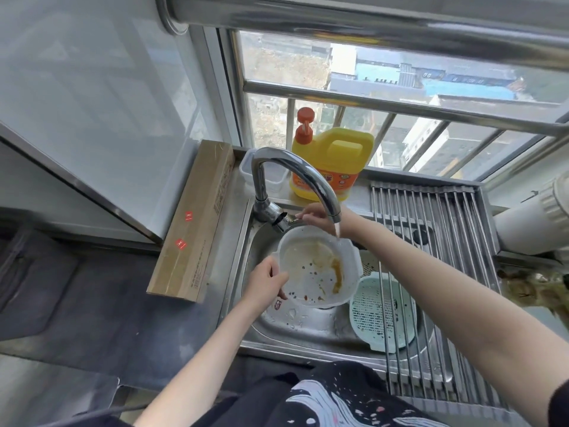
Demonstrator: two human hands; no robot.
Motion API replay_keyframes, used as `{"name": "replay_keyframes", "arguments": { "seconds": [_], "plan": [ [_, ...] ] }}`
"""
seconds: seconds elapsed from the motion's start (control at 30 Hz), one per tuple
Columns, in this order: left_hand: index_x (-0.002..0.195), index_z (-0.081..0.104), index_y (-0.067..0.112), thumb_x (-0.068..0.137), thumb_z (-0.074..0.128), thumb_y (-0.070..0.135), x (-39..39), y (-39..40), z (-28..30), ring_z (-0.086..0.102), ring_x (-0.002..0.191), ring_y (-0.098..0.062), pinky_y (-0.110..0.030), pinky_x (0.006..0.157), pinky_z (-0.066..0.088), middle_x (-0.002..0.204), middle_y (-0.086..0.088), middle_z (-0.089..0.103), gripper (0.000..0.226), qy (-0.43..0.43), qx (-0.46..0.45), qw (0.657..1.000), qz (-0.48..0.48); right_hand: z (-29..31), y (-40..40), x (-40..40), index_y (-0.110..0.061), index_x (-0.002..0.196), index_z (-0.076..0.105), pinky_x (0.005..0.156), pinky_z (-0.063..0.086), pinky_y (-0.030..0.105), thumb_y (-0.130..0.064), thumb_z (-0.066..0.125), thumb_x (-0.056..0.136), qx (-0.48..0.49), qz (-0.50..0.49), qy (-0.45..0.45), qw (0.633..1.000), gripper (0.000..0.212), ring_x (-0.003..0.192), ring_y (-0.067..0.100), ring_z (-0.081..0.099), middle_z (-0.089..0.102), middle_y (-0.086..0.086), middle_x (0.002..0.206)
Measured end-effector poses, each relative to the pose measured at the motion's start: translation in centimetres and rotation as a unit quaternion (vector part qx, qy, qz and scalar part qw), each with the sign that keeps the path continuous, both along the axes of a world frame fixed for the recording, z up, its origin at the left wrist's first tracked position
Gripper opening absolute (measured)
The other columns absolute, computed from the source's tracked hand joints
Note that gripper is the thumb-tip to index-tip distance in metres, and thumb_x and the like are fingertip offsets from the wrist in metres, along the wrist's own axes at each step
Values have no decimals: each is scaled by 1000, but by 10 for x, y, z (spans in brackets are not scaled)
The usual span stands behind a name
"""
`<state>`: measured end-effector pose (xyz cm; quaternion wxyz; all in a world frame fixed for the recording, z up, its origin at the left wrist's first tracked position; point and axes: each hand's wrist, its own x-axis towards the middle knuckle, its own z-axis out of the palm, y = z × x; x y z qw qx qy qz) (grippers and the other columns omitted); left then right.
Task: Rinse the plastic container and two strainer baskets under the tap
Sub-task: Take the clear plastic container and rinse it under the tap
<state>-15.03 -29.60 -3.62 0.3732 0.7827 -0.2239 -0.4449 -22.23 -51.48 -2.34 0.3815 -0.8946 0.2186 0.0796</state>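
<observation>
Gripping the soiled plastic container [317,272] at its near-left rim, the left hand [266,280] held it under the stream — the right hand [317,214] pinched the tap lever [288,221] just beyond.

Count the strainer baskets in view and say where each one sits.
2. A green strainer basket lies in the sink under the rack; a white one peeks out behind the plastic container. Others may be hidden.

Tap spout [303,177] and drying rack [431,248] crowding the sink [308,329].
</observation>
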Motion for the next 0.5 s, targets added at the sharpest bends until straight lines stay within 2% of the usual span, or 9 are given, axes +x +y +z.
{"name": "replay_keyframes", "arguments": {
  "seconds": [0.07,0.13,0.2,0.27,0.33,0.37,0.47,0.5],
  "plan": [
    [69,34,14,88,53,8,-1,-2,-1,53,42,4,-34,59,45,67,-2,42,27,7,-9,1000,-11,13,1,-17,-21,119,65,96,44,32,-32,49,98,53,-73,13,996,29,108,13,57,65,-4,120],
    [69,33,14,88,52,7,-5,-4,-2,53,42,5,-31,57,40,68,-3,42,28,15,-17,1000,-22,20,4,-43,-18,122,61,88,44,30,-30,45,100,63,-166,24,984,31,104,11,55,62,-8,113],
    [69,34,13,89,52,5,-7,-5,-5,54,42,4,-34,56,39,68,-4,42,28,25,-23,999,-17,19,10,-70,-18,127,56,82,47,31,-38,41,100,29,-231,45,971,36,100,13,57,62,-4,117],
    [68,35,14,88,53,6,-7,-6,-8,59,50,-2,-41,61,46,72,-8,47,28,35,-30,999,-4,15,21,-94,-18,123,55,70,54,33,-45,39,98,30,-272,79,958,40,85,17,62,65,3,111],
    [68,37,15,88,54,7,-7,-7,-8,64,63,-16,-46,69,53,79,-12,51,27,44,-42,998,4,13,40,-109,-12,113,54,52,51,29,-43,42,98,75,-312,93,943,36,65,19,57,62,5,95],
    [68,37,15,88,55,7,-7,-8,-7,63,67,-20,-46,71,54,79,-12,51,28,48,-47,998,5,11,51,-114,-9,109,51,47,51,28,-39,45,97,89,-326,88,937,33,61,20,56,60,6,91],
    [67,36,13,88,55,4,-8,-9,-6,61,72,-23,-39,65,55,77,-9,53,29,41,-62,997,8,5,76,-118,-7,94,47,51,56,40,-28,52,96,73,-378,39,922,21,62,23,56,57,9,86],
    [68,37,12,88,55,4,-7,-9,-6,62,73,-25,-38,64,56,78,-11,54,28,36,-60,998,8,3,81,-118,-8,91,47,49,55,39,-25,52,96,73,-394,21,916,19,61,22,55,56,9,84]
  ]
}}
